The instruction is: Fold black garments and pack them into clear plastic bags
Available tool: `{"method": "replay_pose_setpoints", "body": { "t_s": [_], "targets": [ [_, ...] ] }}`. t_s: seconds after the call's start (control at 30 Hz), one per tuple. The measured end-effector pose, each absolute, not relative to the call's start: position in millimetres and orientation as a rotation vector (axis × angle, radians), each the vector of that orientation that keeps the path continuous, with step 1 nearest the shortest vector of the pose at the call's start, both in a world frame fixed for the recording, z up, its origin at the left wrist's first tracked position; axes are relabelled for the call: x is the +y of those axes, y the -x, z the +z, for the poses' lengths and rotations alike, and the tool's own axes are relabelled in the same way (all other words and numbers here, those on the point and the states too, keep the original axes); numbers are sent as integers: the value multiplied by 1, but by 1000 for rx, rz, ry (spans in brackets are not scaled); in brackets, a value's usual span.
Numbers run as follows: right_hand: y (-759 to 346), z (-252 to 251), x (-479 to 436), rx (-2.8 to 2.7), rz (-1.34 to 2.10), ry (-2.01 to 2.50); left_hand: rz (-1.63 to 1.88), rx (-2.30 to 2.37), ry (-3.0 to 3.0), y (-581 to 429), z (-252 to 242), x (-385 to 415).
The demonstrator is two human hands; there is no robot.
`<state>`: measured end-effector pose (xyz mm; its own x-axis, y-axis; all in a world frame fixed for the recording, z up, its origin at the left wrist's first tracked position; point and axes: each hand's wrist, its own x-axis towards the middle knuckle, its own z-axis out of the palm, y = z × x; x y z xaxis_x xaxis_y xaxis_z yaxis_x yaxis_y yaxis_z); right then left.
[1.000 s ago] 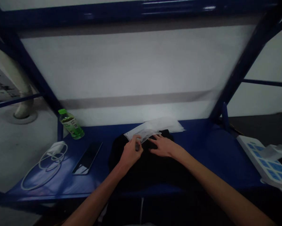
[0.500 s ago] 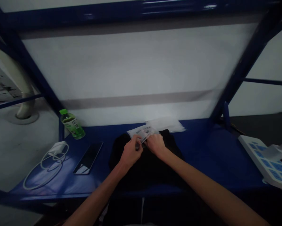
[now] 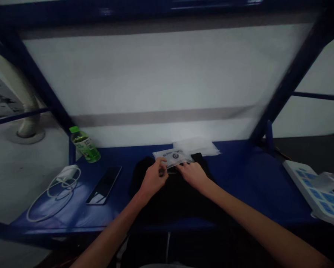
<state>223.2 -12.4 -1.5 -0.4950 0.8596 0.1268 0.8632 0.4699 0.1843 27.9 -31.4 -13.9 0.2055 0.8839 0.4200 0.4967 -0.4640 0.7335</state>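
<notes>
A small translucent plastic bag [image 3: 174, 157] with dark printing lies over the top of a black cloth item [image 3: 180, 197] on the blue table. My left hand [image 3: 156, 174] pinches the bag's lower left edge between thumb and fingers. At the bag's lower right edge is my right hand [image 3: 193, 173], its fingers bent and spread a little, with the fingertips on the edge. More whitish plastic bags [image 3: 202, 146] lie flat just behind, near the wall.
A green-capped bottle [image 3: 85, 146], a phone [image 3: 104, 185] and a white charger with its cable [image 3: 67, 173] are on the left of the blue table [image 3: 247, 178]. A white power strip [image 3: 314, 190] sits at the right.
My right hand has shifted slightly right and its fingers have loosened from a closed fist. The printed bag now lies flatter, with more of its print showing.
</notes>
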Motion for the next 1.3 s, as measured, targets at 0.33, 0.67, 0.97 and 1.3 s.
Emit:
{"method": "replay_pose_setpoints", "body": {
  "t_s": [0.33,0.67,0.97,1.3],
  "targets": [
    [-222,-5,-5,-2698,-450,1482,1070,1329,-2163,-17,-15,-25],
    [-243,-10,-14,-2722,-542,1313,976,1272,-2180,-10,-15,-22],
    [-250,-11,-25,-2676,-492,1217,1038,1365,-2207,6,-2,-25],
    [-228,-1,-35,-2493,-445,928,819,1415,-1791,29,-3,-6]
  ]
}}
